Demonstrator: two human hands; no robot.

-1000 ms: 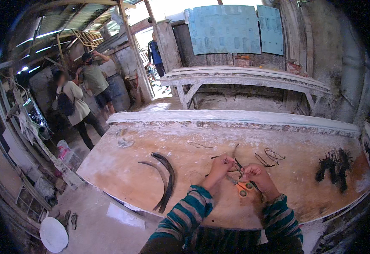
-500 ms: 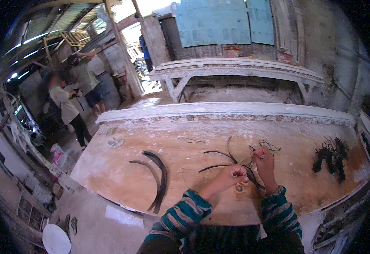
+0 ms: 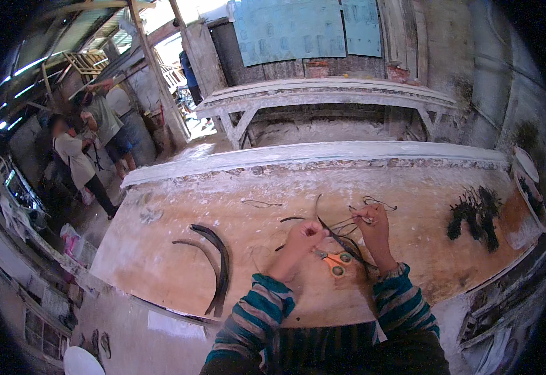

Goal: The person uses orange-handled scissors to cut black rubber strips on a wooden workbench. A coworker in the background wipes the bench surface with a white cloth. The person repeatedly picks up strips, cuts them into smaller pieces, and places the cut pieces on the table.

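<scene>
My left hand (image 3: 300, 242) is closed in a pinch over the middle of the wooden tabletop. Close by on the right, my right hand (image 3: 374, 229) also pinches, its fingers raised a little. Thin dark cord (image 3: 342, 224) runs between the two hands, its ends hidden in my fingers. Under and between the hands lie dark, flat, curved strips (image 3: 355, 249), partly covered by them. Orange-handled scissors (image 3: 337, 264) rest on the table between my wrists. A thin dark cord loop (image 3: 379, 202) lies just beyond my right hand.
Left on the table (image 3: 160, 250) is a bundle of long dark curved strips (image 3: 224, 265). A dark tangled bunch (image 3: 475, 215) lies to the right, near a pale container (image 3: 526, 164). Beyond runs a whitish bench (image 3: 329, 94). People (image 3: 76, 156) stand far left.
The view has shifted, so the scene sits further left. My hands have moved slightly apart, the left lower, with cord now visible between them. The scissors, mostly covered before, now show fully.
</scene>
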